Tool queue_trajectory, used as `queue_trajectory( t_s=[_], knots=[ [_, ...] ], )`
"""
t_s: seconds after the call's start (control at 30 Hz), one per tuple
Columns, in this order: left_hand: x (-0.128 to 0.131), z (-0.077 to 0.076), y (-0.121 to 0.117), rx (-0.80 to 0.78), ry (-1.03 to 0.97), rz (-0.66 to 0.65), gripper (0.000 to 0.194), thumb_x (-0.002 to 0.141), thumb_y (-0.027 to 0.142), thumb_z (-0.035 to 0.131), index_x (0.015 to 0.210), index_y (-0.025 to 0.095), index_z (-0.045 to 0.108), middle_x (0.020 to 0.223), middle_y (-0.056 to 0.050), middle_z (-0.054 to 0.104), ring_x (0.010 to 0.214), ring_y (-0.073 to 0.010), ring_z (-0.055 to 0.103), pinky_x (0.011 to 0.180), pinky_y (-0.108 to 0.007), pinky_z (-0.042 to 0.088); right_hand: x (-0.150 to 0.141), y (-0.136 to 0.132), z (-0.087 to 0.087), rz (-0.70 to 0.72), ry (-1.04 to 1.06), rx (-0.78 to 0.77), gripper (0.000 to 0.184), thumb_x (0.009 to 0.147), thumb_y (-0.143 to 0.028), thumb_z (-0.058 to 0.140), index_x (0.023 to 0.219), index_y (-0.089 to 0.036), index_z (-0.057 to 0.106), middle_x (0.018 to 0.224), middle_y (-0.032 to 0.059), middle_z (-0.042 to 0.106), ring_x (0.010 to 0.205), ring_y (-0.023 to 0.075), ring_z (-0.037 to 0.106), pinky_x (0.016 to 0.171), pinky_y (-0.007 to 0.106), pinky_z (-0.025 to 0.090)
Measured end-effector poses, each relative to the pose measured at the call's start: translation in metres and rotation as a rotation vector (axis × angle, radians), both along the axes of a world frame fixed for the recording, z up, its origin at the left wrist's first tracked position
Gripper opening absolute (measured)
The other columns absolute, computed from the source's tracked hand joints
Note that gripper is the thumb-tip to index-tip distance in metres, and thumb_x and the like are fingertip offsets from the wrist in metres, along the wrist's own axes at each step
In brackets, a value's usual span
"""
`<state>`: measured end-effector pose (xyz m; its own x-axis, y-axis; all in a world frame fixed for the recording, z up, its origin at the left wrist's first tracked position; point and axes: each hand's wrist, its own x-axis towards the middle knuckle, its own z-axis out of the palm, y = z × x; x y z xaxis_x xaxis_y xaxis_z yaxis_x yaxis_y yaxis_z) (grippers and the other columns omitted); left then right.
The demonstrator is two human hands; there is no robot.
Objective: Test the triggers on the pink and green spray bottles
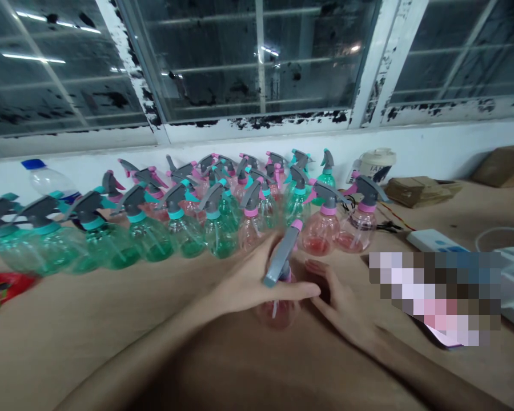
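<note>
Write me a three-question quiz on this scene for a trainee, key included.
1. Which does the left grip hold?
A) a green bottle
B) a pink bottle
C) a carton
2. True or false: the tub stands farther back than the right grip.
3. Fill in: the clear bottle at the back left has a ___ cap.

Key: 1. B; 2. true; 3. blue.
</note>
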<state>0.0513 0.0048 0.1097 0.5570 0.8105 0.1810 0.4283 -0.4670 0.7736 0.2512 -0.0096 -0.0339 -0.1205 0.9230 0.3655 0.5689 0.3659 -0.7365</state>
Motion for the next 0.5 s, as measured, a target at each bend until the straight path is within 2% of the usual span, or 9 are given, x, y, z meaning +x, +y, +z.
queue_trajectory(
  t_s=[0.1,0.17,0.33,0.5],
  knots=[
    [0.008,-0.005,0.0,0.111,-0.066,0.003,0.039,0.077,0.035,0.064,0.11,0.016,0.055,0.078,-0.002,0.057,0.068,-0.0177,0.056,0.06,-0.031,0.047,0.001,0.0,0.001,0.023,-0.036,-0.002,0.037,0.087,-0.033,0.047,0.122,-0.021,0.04,0.122,0.011,0.058,0.11,0.0242,0.057,0.094,0.047,0.047],
    [0.009,-0.011,0.0,0.198,-0.109,0.039,0.027,0.078,0.025,0.059,0.103,0.016,0.056,0.071,0.001,0.054,0.06,-0.0142,0.052,0.055,-0.028,0.044,0.001,0.0,0.003,0.05,-0.06,-0.013,0.035,0.088,-0.03,0.047,0.122,-0.022,0.041,0.121,0.0095,0.06,0.108,0.0231,0.059,0.091,0.046,0.048],
    [0.004,-0.022,0.001,0.272,-0.156,0.064,0.025,0.074,0.015,0.052,0.099,0.017,0.056,0.061,0.005,0.048,0.048,-0.0104,0.045,0.048,-0.025,0.04,-0.001,-0.001,0.01,0.15,-0.191,0.048,0.025,0.087,-0.023,0.046,0.112,-0.022,0.052,0.12,0.0084,0.058,0.115,0.0229,0.053,0.097,0.045,0.044],
    [0.002,-0.024,0.003,0.323,-0.17,0.135,0.027,0.073,0.013,0.05,0.098,0.019,0.058,0.061,0.004,0.051,0.05,-0.0114,0.047,0.052,-0.026,0.044,-0.003,-0.002,0.009,0.134,-0.251,0.072,0.037,0.087,-0.024,0.048,0.124,-0.02,0.045,0.124,0.0105,0.055,0.118,0.023,0.049,0.101,0.046,0.041]
  ],
)
